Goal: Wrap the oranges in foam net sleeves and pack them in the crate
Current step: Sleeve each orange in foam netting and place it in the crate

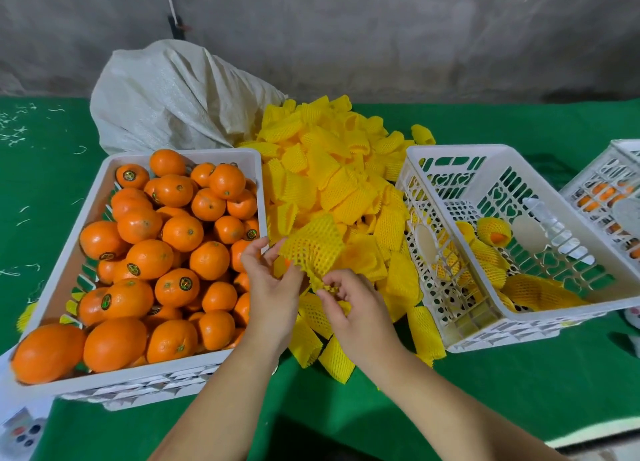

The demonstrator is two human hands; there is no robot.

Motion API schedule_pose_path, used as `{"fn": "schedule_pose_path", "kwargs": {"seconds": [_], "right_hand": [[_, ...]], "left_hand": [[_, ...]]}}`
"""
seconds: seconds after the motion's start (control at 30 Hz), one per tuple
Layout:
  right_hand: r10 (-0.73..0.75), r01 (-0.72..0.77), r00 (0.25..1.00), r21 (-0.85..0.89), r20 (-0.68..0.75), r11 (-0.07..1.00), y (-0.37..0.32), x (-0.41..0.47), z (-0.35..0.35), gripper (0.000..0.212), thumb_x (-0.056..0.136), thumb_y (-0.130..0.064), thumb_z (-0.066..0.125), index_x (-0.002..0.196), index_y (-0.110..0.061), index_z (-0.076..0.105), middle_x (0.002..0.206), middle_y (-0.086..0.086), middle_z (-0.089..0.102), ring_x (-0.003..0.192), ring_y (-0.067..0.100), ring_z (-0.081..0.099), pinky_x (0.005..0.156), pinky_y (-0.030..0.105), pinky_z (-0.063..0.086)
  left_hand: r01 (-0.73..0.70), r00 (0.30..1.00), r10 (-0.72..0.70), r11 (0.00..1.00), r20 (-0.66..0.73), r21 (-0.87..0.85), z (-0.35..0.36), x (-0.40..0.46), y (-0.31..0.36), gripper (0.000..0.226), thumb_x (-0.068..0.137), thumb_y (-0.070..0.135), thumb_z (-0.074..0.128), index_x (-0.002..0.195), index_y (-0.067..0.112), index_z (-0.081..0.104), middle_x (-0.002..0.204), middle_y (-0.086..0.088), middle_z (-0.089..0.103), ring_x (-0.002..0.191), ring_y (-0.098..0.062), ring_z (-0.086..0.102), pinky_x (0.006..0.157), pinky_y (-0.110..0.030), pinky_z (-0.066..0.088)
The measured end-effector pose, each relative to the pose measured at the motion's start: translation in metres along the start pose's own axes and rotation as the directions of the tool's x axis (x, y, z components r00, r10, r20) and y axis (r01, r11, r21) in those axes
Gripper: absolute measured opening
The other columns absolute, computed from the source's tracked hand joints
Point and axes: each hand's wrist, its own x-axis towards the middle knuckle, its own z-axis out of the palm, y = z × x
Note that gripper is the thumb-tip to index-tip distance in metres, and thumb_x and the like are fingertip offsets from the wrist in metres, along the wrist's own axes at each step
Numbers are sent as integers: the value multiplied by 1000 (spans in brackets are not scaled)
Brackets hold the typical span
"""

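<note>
Head view puts our two hands at the centre, working one yellow foam net sleeve (313,249) held up just above the loose sleeves. Our left hand (273,287) comes in from the near edge with the forearm angled up and slightly right, palm turned toward the sleeve; its thumb and fingers are curled and pinch the sleeve's left edge, the fingers a little spread. A small patch of orange shows between that hand and the sleeve, but we cannot tell whether a fruit sits in the palm. Our right hand (353,304) reaches in from the near right, its forearm crossing the green table cover (519,374); its fingertips are curled together and pinch the sleeve's lower corner.

Beneath and beyond the hands lies the big pile of yellow sleeves (332,169), spilling from the far side down to the near side between two crates. To the left, touching the pile, stands the white crate of bare oranges (159,252), heaped full, several with small round stickers. To the right stands the white packing crate (512,239), tilted, with a few wrapped oranges (493,232) in its bottom. Farther right, at the picture's edge, we see part of another white crate (609,190) with orange fruit showing through its wall. A white woven sack (173,93) slumps behind the orange crate, against the grey wall.
</note>
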Motion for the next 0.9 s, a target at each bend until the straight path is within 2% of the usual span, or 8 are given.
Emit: {"fn": "schedule_pose_path", "kwargs": {"seconds": [0.1, 0.2, 0.3, 0.37, 0.5, 0.7, 0.8, 0.9], "right_hand": [[37, -37, 999, -7, -29, 999, -3, 4, 9, 34, 92, -27, 73, 110, -35, 45, 98, -25, 45, 92, -1, 49, 71, 10, 41], [10, -20, 994, -95, -105, 995, -11, 17, 12, 41, 87, -25, 77, 108, -32, 42, 95, -26, 41, 96, 12, 48, 77, 31, 45], [-91, 48, 978, -224, -186, 973, -17, 24, 12, 32, 86, -24, 79, 106, -28, 55, 97, -19, 55, 102, 17, 49, 86, 40, 42], [-171, 139, 967, -170, -190, 976, -18, 23, 14, 17, 90, -23, 73, 102, -21, 61, 97, -9, 62, 99, 19, 55, 85, 42, 46], [-290, 289, 953, -28, -92, 957, -24, 17, 16, 15, 94, -23, 66, 107, -18, 58, 101, -4, 56, 91, 17, 57, 76, 33, 53], [-33, 40, 999, 188, -36, 981, -19, 28, 6, 70, 83, -37, 75, 138, -39, 32, 106, -36, 40, 88, -4, 54, 68, 6, 43], [36, -36, 999, 69, -1, 997, -7, 41, -2, 80, 81, -48, 74, 152, -38, 37, 118, -22, 38, 112, 0, 50, 87, 0, 38], [120, -123, 991, 66, 54, 990, 5, 49, -12, 74, 76, -50, 76, 144, -43, 47, 119, -11, 36, 123, 7, 45, 96, 3, 32]], "left_hand": [[0, 998, -3, 999, 69, 47, -2, 1, 2, 50, 89, 16, 69, 133, 31, 52, 129, -9, 64, 108, -23, 70, 90, -40, 59], [20, 998, -21, 1000, 58, 15, -1, 0, 3, 39, 93, 12, 68, 129, 16, 54, 123, -24, 63, 100, -30, 68, 85, -44, 57], [28, 999, -27, 999, 23, -40, -1, 0, 3, 24, 105, 7, 58, 124, 16, 47, 121, -26, 61, 99, -31, 66, 86, -45, 58], [15, 1000, -15, 997, -2, -69, -3, 0, 4, 21, 102, 12, 57, 118, 22, 48, 108, -21, 58, 89, -25, 63, 74, -34, 59], [-28, 999, 27, 999, -23, -32, -3, -1, 5, 22, 85, 20, 55, 104, 31, 52, 92, -10, 53, 75, -16, 54, 62, -28, 48], [-73, 994, 69, 996, 84, 44, -6, -4, 2, 10, 88, 16, 51, 97, 21, 49, 85, -8, 55, 76, -21, 52, 65, -37, 45], [-118, 979, 92, 983, 181, 140, -5, -7, 2, 8, 97, 20, 50, 95, 27, 53, 72, -1, 55, 60, -14, 51, 51, -29, 43], [-188, 960, 132, 957, 248, 219, -4, -7, 0, 12, 101, 24, 52, 95, 33, 55, 72, 6, 51, 61, -14, 44, 56, -28, 38]]}}
